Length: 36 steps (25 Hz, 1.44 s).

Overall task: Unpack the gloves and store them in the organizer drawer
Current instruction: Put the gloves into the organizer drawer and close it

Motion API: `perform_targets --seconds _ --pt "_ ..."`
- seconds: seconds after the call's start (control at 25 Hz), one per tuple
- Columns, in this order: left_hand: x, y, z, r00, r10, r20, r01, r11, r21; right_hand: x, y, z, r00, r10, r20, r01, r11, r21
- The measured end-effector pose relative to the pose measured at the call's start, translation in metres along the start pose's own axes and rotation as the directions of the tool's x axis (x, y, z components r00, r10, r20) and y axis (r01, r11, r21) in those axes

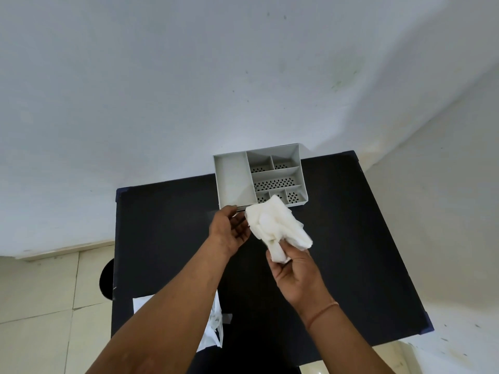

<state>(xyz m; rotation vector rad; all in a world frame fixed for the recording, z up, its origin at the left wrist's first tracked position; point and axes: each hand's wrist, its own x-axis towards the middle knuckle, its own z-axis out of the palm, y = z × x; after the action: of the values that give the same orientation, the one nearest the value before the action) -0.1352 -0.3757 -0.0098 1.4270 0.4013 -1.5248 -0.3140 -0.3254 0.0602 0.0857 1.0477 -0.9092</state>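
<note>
Left hand spread; right hand clenched

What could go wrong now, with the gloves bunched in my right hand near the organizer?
The gloves are a loose bundle held only at one end by the right hand, so one could slip out onto the table. The left hand, at the organizer's front edge, might push the light tray backwards.
</note>
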Motion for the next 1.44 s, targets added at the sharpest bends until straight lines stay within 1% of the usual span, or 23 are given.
perform_targets --seconds 0.08,0.2,0.36,0.44,0.6,0.68,0.88,1.08,1.28,1.44 --pt "0.001 -0.003 -0.002 1.000 0.005 -0.009 -0.005 1.000 -0.007 0.003 0.000 0.007 1.000 -0.009 0.022 0.009 1.000 -0.003" --pt "0.003 -0.001 0.000 0.997 0.022 -0.076 -0.023 1.000 -0.020 0.012 0.001 0.014 1.000 -0.020 0.022 0.020 1.000 -0.021" --pt "0.007 -0.004 -0.003 0.992 0.034 -0.121 -0.025 0.997 0.074 0.022 0.001 0.018 1.000 -0.015 0.013 0.015 1.000 -0.018" --pt "0.007 -0.009 -0.010 0.992 0.029 -0.125 -0.016 0.995 0.103 0.023 -0.002 0.020 1.000 -0.009 0.009 0.009 1.000 -0.016" --pt "0.007 -0.006 -0.013 0.994 0.047 -0.095 -0.042 0.998 0.056 0.025 -0.005 0.020 1.000 0.001 0.006 0.000 1.000 -0.029" --pt "0.008 0.000 -0.008 0.992 0.073 -0.107 -0.068 0.996 0.050 0.028 -0.005 0.020 1.000 0.004 0.000 -0.004 0.999 -0.038" --pt "0.012 -0.001 -0.011 0.985 0.061 -0.158 -0.041 0.992 0.122 0.031 -0.007 0.020 1.000 0.011 -0.003 -0.012 0.998 -0.058" --pt "0.010 0.001 -0.014 0.991 0.076 -0.113 -0.071 0.997 0.043 0.029 -0.007 0.020 1.000 0.027 -0.012 -0.028 0.999 -0.041" --pt "0.010 0.001 -0.008 0.985 0.100 -0.142 -0.084 0.990 0.115 0.029 -0.007 0.025 1.000 0.025 -0.011 -0.025 1.000 -0.005" --pt "0.009 -0.005 -0.008 0.983 0.122 -0.136 -0.103 0.985 0.136 0.032 -0.009 0.030 1.000 0.022 0.002 -0.022 1.000 -0.004"
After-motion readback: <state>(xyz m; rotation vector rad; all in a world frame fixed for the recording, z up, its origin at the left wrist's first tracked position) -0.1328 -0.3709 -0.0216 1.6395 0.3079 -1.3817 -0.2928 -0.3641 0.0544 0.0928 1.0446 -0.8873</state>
